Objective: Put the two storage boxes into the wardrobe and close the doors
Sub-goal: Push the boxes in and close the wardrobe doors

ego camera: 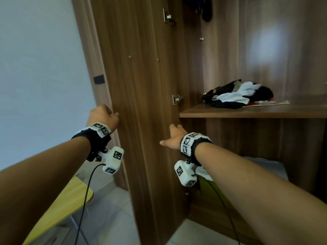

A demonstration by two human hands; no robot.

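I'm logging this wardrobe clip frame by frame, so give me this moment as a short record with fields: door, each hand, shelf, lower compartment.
door: brown wood-grain wardrobe door swung open, inner face and metal hinges showing
left hand: left hand curled round the door's outer edge
right hand: right hand flat against the door's inner face near the hinge side
shelf: wooden shelf carrying a heap of black and white clothes on a flat red and yellow item
lower compartment: green storage box partly visible behind the right forearm

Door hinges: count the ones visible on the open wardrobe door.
2: upper hinge near the door's top, lower hinge at shelf height. Others may be hidden lower down.
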